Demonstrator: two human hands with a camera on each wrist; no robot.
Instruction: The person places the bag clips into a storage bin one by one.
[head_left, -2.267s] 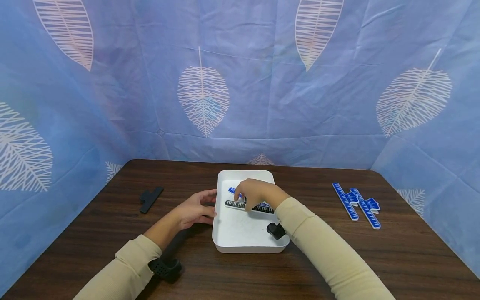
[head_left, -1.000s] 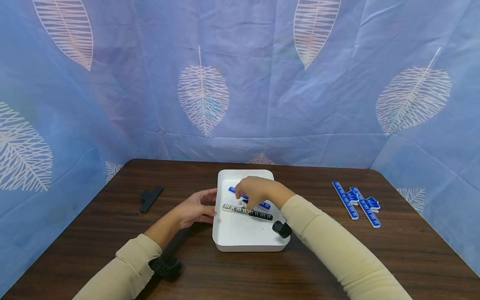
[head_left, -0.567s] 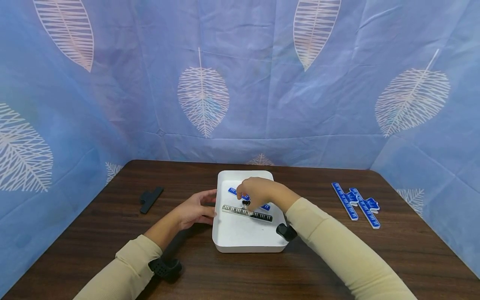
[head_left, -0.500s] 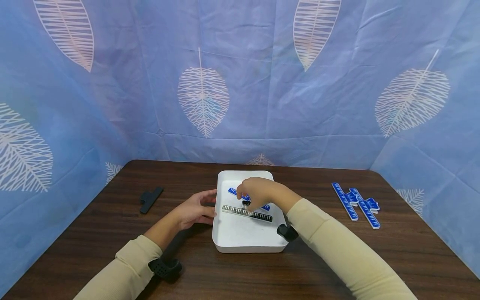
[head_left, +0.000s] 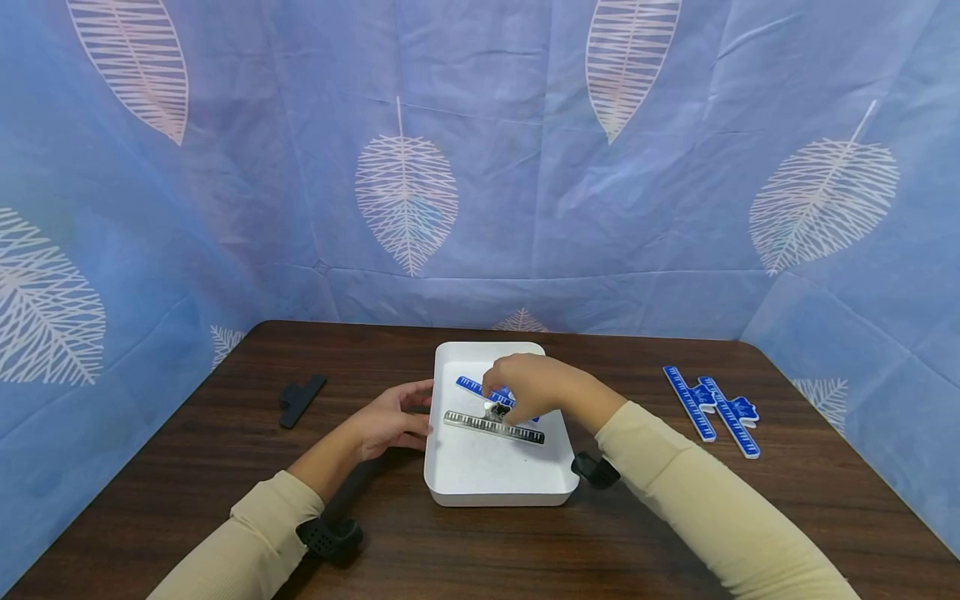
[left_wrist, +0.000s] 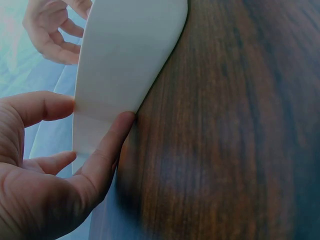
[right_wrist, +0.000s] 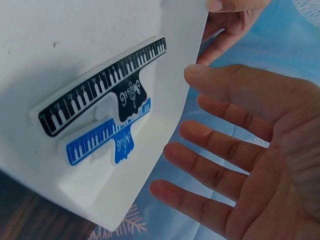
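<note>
A white tray (head_left: 495, 477) stands on the table. Inside it lie two music clips with piano-key strips, a black one (right_wrist: 131, 97) and a blue one (right_wrist: 95, 139) side by side, both lettered "Music". My right hand (head_left: 528, 387) hovers over them, and in the right wrist view its fingers (right_wrist: 200, 165) are spread and relaxed, apart from the clips. In the head view it covers part of both clips. My left hand (head_left: 392, 421) touches the tray's left wall with extended fingers, as the left wrist view shows at the pale tray side (left_wrist: 125, 50).
To the right on the dark wooden table (head_left: 420, 554) lie two more blue music clips (head_left: 690, 404), close together and slanted. A plain black clip (head_left: 302, 400) lies to the left. A blue leaf-patterned cloth (head_left: 510, 208) hangs behind the table.
My right hand has brought the black clip nearer in the tray, let it go beside the blue clip, and drawn slightly right. My left hand has stayed at the tray wall.
</note>
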